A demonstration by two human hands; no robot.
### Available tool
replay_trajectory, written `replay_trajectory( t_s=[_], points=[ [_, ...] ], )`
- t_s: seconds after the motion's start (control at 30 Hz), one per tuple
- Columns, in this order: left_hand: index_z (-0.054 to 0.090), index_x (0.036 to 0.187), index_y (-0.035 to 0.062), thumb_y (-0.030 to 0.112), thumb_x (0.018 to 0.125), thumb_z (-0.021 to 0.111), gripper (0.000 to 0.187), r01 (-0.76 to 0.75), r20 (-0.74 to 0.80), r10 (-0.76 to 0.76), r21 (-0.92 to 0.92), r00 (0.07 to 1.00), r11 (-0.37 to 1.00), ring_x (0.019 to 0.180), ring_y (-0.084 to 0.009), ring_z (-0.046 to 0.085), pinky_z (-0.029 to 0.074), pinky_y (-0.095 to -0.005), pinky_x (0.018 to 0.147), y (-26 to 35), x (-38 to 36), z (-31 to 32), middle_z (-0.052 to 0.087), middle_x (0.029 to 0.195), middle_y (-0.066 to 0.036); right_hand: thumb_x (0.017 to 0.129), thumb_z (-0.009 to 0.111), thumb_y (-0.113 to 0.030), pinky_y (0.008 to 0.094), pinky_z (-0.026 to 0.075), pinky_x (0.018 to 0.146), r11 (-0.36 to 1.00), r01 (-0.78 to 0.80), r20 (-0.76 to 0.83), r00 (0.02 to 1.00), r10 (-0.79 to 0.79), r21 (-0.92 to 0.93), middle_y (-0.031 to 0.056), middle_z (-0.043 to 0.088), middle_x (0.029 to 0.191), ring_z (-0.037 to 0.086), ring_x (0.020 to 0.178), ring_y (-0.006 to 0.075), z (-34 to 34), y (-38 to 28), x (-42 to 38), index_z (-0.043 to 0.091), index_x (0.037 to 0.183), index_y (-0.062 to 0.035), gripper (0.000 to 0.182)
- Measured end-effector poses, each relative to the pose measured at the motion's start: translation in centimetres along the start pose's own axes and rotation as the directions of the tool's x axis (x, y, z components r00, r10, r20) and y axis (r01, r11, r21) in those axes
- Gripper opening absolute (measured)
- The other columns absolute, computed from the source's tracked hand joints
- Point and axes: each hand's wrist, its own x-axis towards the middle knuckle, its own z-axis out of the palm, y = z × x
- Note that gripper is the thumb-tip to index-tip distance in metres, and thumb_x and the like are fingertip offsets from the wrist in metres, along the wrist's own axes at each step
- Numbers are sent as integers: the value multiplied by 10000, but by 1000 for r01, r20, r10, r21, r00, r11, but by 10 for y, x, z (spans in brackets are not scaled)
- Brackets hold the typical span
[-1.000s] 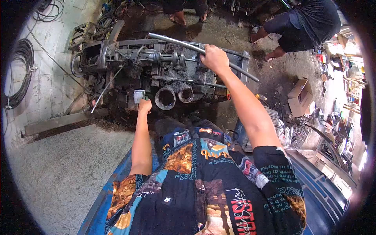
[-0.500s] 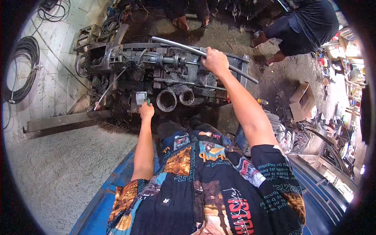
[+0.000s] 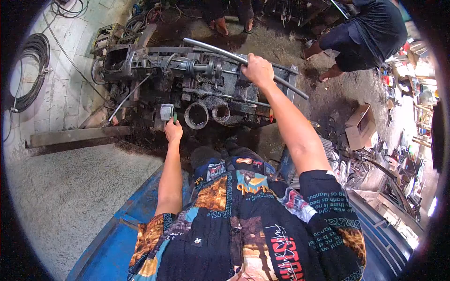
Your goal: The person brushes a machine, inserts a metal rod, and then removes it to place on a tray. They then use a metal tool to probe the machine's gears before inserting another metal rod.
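My right hand (image 3: 258,71) is wrapped round a long metal bar (image 3: 215,49), which slants over the far side of a dirty lathe-like machine (image 3: 154,65). On the near side, my left hand (image 3: 174,132) is closed at a small green piece (image 3: 175,117) beside a pale grey box (image 3: 166,111). Whether that green piece is a handle or a switch I cannot make out. Right of the box, two round cups (image 3: 196,115) sit on the machine, with dark contents. A shaft with collars (image 3: 201,68) runs along the machine beyond them.
A co-worker (image 3: 363,35) in dark clothes stands at the upper right; other feet (image 3: 220,26) show at the top. Coiled cable (image 3: 35,70) hangs on the left wall. A cardboard box (image 3: 360,126) and scrap metal lie to the right. A metal beam (image 3: 79,136) lies left.
My view has shifted slightly. My left hand and the grey box appear a little further left and the box a little higher; the right hand keeps its hold on the bar.
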Motion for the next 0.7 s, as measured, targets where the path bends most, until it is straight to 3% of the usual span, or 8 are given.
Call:
replay_trajectory(
  t_s=[0.43,0.53,0.6,0.7],
  points=[
    [619,1244,83,201,882,624,380,0,-53,1,28,999,1000,1054,-442,594,486,-494,906,-11,6,11,614,1131,-271,794,720,-333,438,551,762,999,-18,-69,997,20,28,181,697,905,687,851,346,1,2,-5,614,966,-32,363],
    [621,1235,79,195,881,624,373,-72,-33,73,32,997,997,1050,-442,593,484,-499,907,-10,6,6,615,1120,-275,794,719,-336,441,551,759,999,-32,-59,998,33,17,181,698,904,687,845,349,0,3,-6,615,963,-33,363],
    [595,1282,70,199,911,600,393,-60,-5,60,64,998,996,1052,-410,614,495,-471,907,-9,5,5,643,1131,-253,793,720,-338,442,551,758,999,-44,-48,998,45,20,181,698,901,687,842,352,-2,3,-7,615,963,-32,366],
    [615,1240,67,172,894,608,361,-79,-37,79,-9,996,997,1053,-440,593,483,-499,907,-12,4,8,618,1110,-282,792,718,-343,442,552,760,999,-52,-54,997,53,15,182,700,903,689,841,353,-1,0,-6,617,966,-30,372]
  ],
)
